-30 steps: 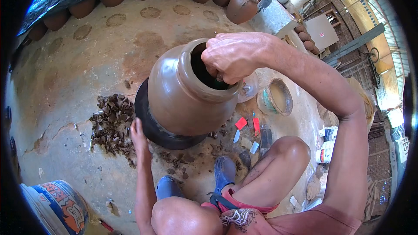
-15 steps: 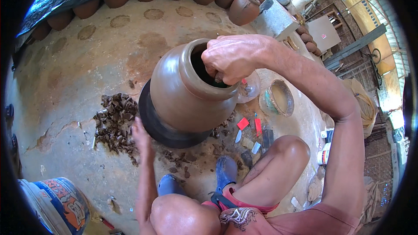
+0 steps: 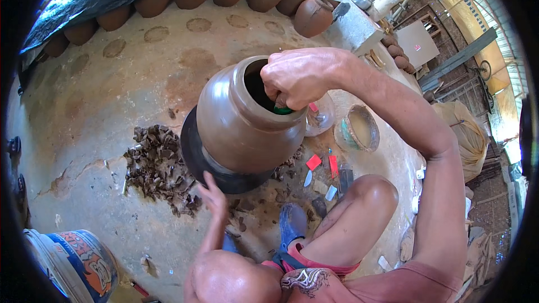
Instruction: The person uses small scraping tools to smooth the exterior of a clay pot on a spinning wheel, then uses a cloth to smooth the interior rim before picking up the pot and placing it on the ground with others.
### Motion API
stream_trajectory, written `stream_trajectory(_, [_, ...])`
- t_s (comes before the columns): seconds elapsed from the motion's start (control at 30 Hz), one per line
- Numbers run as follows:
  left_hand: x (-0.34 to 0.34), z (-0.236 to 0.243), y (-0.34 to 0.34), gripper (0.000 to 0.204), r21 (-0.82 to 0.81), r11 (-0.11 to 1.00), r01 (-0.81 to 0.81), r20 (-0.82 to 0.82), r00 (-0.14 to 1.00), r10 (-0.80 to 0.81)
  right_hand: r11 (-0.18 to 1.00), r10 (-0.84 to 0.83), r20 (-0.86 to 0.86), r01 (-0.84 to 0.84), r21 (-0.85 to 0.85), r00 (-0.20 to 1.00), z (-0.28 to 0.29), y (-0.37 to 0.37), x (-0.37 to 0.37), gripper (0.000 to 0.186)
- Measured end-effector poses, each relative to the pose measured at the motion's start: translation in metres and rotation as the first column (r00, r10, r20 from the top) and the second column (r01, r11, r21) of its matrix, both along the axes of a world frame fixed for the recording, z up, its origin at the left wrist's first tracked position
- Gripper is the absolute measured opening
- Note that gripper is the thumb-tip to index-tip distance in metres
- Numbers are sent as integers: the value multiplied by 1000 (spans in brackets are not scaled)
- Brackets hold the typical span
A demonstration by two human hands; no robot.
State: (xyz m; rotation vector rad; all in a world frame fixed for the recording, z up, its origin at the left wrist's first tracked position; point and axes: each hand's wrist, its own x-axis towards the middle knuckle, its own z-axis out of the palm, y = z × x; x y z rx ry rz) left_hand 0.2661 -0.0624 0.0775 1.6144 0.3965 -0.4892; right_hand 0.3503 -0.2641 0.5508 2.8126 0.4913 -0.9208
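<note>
One clay pot [image 3: 247, 129] stands central on one black wheel [image 3: 238, 181], its long axis running in view from base at seven o'clock to mouth at one. At two, the right hand [image 3: 295, 78] dips into the mouth, fingers narrowed around one green piece [image 3: 282, 110]. At seven, the left hand [image 3: 214, 197] spreads its fingers near the wheel. Two red pieces [image 3: 313, 162] lie at four.

Left fingers [image 3: 209, 181] farther right than before, now by the near-left edge of the black wheel [image 3: 238, 183]
</note>
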Motion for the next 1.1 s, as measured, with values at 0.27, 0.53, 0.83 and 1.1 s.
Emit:
stream_trajectory(0.27, [25, 61, 27, 87, -344, 939, -12, -184, 981, -55, 1000, -14, -9, 14, 23, 1000, -2, -6, -2, 14])
stream_trajectory(0.53, [-58, 59, 0, 67, -451, 830, 328, -357, 786, -505, 999, -18, -19, 19, 48, 1000, -3, -1, -3, 15])
stream_trajectory(0.83, [79, 59, 28, 60, -353, 933, -69, -126, 992, 26, 999, -27, -32, 28, 25, 999, 0, 0, -6, 15])
stream_trajectory(1.1, [-56, 57, 2, 74, -356, 917, 179, -323, 897, -300, 999, -9, -36, 11, 48, 999, -8, -1, 1, 13])
